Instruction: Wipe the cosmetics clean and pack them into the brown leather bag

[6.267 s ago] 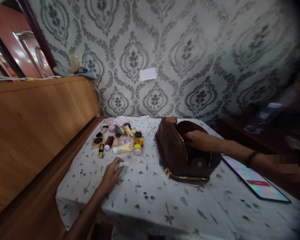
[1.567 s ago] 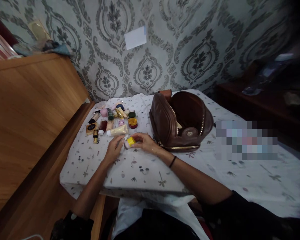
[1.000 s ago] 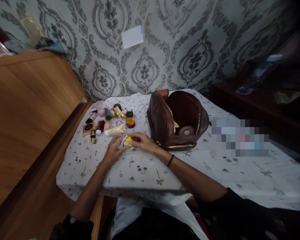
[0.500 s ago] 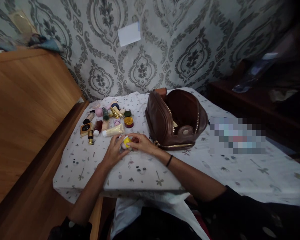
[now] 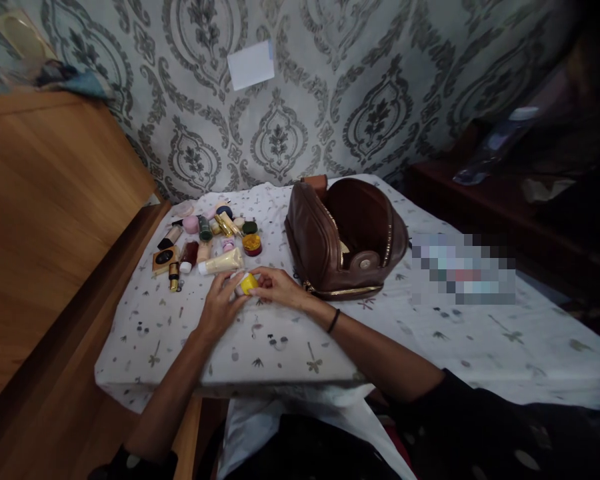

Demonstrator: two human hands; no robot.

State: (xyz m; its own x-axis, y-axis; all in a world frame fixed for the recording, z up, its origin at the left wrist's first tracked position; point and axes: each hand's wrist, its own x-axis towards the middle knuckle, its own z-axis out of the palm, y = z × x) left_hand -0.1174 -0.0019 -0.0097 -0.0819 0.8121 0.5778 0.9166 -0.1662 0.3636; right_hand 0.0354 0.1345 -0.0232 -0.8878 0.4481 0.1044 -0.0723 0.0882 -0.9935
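Between my hands, just above the front middle of the cloth, is a small white jar with a yellow part (image 5: pixel 249 284). My left hand (image 5: pixel 221 301) grips its pale side, fingers curled round it. My right hand (image 5: pixel 277 288) pinches the yellow part from the other side; whether that part is a lid or a label I cannot tell. Just beyond the fingers lies a cream-coloured tube (image 5: pixel 223 261) with a white cap. To the right of my hands stands a brown toiletry bag (image 5: pixel 315 233), its zipped top gaping wide.
Several cosmetics, among them a red-and-gold round tin (image 5: pixel 252 245), a dark red bottle (image 5: pixel 189 254) and a gold-and-black tube (image 5: pixel 174 276), cluster at the left. A wooden panel (image 5: pixel 55 220) borders the left side. A clear bottle (image 5: pixel 497 143) lies tilted at right.
The whole view has shifted slightly, so things appear a little further left. Both hands keep hold of the jar, with its yellow part turned slightly.
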